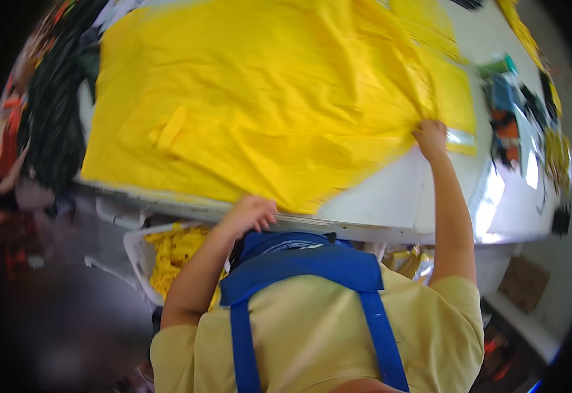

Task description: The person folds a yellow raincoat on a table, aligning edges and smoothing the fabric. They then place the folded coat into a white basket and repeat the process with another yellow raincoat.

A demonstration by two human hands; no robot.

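A large yellow garment lies spread over the white table, creased, with a small tab or strap on its left part. A silver reflective strip crosses its right end. My right hand pinches the garment's edge beside that strip, and folds run away from the fingers. Close to the table's front edge, my left hand hovers by the garment's lower border with loosely bent fingers set apart. Nothing shows in it.
The white table has a metal front edge. Green, blue and orange items lie at its right side. Dark cloth hangs at the left. Below the edge stands a white bin with yellow pieces. A person sits at the far left.
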